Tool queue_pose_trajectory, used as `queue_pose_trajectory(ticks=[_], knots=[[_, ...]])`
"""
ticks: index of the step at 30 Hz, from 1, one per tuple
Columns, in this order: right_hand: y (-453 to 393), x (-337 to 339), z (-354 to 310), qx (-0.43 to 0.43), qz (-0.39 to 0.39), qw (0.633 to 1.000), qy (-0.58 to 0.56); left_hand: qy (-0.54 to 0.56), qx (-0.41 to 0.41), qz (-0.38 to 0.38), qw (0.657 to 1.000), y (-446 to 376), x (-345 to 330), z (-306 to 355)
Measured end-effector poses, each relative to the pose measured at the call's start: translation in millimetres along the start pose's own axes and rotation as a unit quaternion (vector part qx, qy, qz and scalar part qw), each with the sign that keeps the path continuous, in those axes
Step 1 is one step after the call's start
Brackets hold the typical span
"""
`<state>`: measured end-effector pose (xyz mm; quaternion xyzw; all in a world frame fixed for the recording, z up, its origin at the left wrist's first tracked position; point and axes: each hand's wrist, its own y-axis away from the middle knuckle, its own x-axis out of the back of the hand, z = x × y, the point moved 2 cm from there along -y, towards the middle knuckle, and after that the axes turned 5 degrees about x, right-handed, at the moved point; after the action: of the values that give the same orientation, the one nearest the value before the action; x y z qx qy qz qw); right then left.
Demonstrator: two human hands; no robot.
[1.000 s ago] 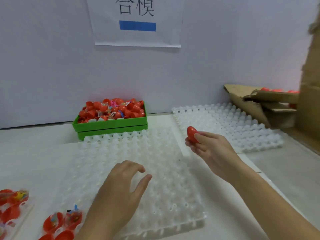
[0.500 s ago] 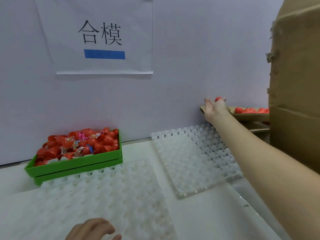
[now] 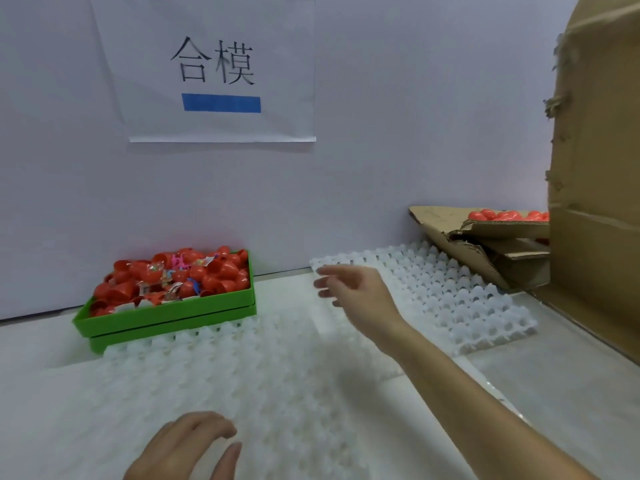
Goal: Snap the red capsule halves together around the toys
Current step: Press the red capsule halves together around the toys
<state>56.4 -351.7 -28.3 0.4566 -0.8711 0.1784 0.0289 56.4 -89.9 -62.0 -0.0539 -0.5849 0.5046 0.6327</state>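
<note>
Head view shows both the right hand (image 3: 360,294) and left hand (image 3: 183,448) loose-fingered and empty, so the next step is probably fetching red capsule halves (image 3: 173,280) from the green tray (image 3: 166,320).

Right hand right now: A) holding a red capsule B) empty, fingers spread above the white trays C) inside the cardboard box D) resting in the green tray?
B: the right hand is bare with its fingers loosely spread, hovering over the white dimpled plastic tray, clear of the cardboard box of red capsules.
</note>
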Motion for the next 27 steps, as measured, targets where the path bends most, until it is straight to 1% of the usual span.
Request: queue_pose_trajectory(ticks=[1,2,4,6,9,11,12,14,18,21,24,25,27], knots=[[14,-9,-4,0.034,-0.055,0.996,0.068,0.035,0.038,-0.027,0.998,3,6,3],[28,-15,-6,0.065,-0.106,0.984,0.129,0.042,0.06,-0.039,0.997,8,7,6],[54,-18,-6,0.107,-0.177,0.953,0.221,0.039,0.115,-0.044,0.992,9,19,-8],[75,-14,-3,0.123,-0.211,0.932,0.268,0.035,0.185,-0.052,0.981,10,32,-18],[102,-10,12,0.126,-0.245,0.914,0.299,0.029,0.227,-0.029,0.973,15,51,-33],[111,-14,18,0.135,-0.245,0.918,0.282,0.016,0.255,-0.021,0.967,15,68,-47],[111,-16,20,0.145,-0.232,0.925,0.264,0.008,0.266,-0.021,0.964,16,75,-54],[111,-20,21,0.161,-0.204,0.937,0.235,-0.007,0.306,-0.042,0.951,20,88,-64],[110,-20,26,0.196,-0.173,0.939,0.224,-0.027,0.35,-0.119,0.929,28,107,-76],[109,-20,32,0.196,-0.173,0.941,0.215,-0.025,0.36,-0.21,0.909,31,112,-67],[107,-20,35,0.2,-0.17,0.94,0.218,-0.109,0.367,-0.296,0.875,34,108,-55],[107,-20,36,0.203,-0.17,0.939,0.218,-0.139,0.362,-0.313,0.867,35,106,-51],[107,-19,36,0.201,-0.177,0.939,0.215,-0.167,0.358,-0.336,0.855,35,102,-42]])
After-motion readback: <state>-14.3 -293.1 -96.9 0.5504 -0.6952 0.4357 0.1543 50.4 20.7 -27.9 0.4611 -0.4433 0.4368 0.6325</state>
